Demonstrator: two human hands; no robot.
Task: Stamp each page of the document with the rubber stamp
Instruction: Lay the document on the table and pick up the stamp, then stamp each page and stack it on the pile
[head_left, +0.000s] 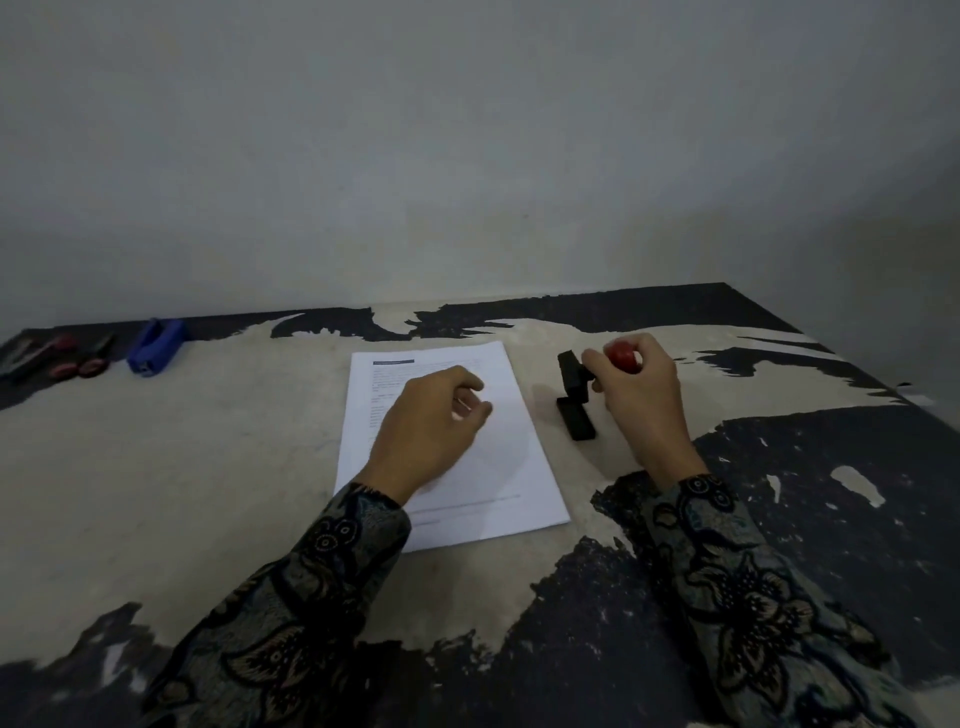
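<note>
A white printed document lies in the middle of the table. My left hand rests over its upper half with fingers loosely curled, holding nothing. To the right of the paper, my right hand grips the red knob of a rubber stamp, whose black base is tilted on its side above the table. Just below it lies a black ink pad or stamp cover on the table.
At the far left of the worn black-and-beige table lie a blue stapler, red-handled scissors and another dark tool. A grey wall stands behind the table's far edge.
</note>
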